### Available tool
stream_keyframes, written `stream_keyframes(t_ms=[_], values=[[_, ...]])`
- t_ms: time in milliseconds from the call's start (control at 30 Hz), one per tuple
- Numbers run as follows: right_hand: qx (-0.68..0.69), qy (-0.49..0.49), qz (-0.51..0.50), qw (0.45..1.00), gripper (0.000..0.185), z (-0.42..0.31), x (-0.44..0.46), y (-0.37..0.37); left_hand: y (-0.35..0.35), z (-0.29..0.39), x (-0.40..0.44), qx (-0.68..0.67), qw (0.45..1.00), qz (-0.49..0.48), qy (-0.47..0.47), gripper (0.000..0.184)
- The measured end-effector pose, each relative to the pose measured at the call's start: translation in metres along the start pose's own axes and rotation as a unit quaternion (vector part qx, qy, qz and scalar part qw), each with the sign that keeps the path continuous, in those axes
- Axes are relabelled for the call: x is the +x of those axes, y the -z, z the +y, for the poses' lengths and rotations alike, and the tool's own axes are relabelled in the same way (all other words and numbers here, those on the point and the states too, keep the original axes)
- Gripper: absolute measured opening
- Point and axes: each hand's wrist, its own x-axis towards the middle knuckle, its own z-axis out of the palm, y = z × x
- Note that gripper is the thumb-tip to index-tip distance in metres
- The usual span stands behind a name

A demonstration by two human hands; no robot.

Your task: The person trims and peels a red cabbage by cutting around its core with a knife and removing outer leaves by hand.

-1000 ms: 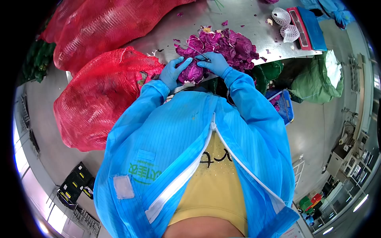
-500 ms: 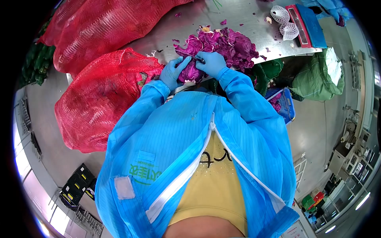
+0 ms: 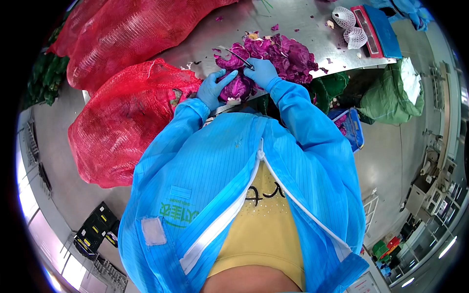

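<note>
A head of red cabbage [image 3: 236, 89] sits at the near edge of the metal table. My left hand [image 3: 212, 90], in a blue glove, grips its left side, thumb along the top. In my blue-gloved right hand [image 3: 263, 73] is a small knife [image 3: 236, 55] with a dark handle. Its thin blade points up and left, over the loose leaves and apart from the head. Just beyond the head lies a pile of torn purple cabbage leaves [image 3: 288, 56].
Red mesh sacks [image 3: 127, 117] bulge at the left, beside the metal table [image 3: 205, 49]. White foam nets [image 3: 345, 17] and a red-and-blue box [image 3: 376, 31] stand back right. Below the right edge are a blue basket [image 3: 355, 131] holding purple leaves and a green sack [image 3: 391, 97].
My right hand has drawn slightly right, off the cabbage head. The knife blade has lifted and now points away over the leaves. My left hand stays on the head.
</note>
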Motion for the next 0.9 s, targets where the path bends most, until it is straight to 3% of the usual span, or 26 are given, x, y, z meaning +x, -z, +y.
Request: stream_keyframes(t_ms=[167,233,433,467,533,633,733,767,833,900], values=[[-0.014,-0.014,0.019,1.000,0.028,0.001,-0.004,-0.006,0.000,-0.003,-0.002,-0.008,0.999,0.005,-0.032,0.093],[-0.028,0.088,0.087,0.992,0.024,-0.002,-0.007,-0.008,0.003,0.001,-0.001,-0.015,1.000,0.006,-0.023,0.088],[0.005,0.091,0.141,0.986,0.030,-0.016,0.001,0.006,-0.001,-0.011,-0.001,-0.013,0.998,0.005,-0.058,0.079],[0.012,0.123,0.145,0.982,0.033,-0.015,0.006,0.007,-0.001,-0.011,-0.001,-0.013,0.998,0.005,-0.059,0.079],[0.008,0.115,0.161,0.980,0.033,-0.015,0.015,0.010,-0.001,-0.010,-0.003,-0.014,0.999,-0.003,-0.049,0.087],[-0.021,0.099,0.191,0.976,0.037,-0.009,0.014,0.013,-0.005,-0.015,-0.005,0.002,0.996,0.024,-0.084,0.085],[0.181,0.023,0.068,0.981,0.039,0.000,0.006,0.013,-0.008,-0.017,-0.006,0.015,0.992,0.058,-0.112,0.083],[0.181,0.021,0.068,0.981,0.039,0.007,0.000,0.010,-0.009,-0.017,-0.007,0.014,0.992,0.057,-0.112,0.083],[0.263,-0.002,-0.063,0.963,0.035,0.020,-0.009,0.004,-0.005,-0.013,-0.005,0.000,0.992,0.070,-0.107,0.077],[0.261,-0.018,-0.068,0.963,0.039,0.020,-0.024,0.003,-0.004,-0.012,-0.006,-0.005,0.992,0.073,-0.107,0.079]])
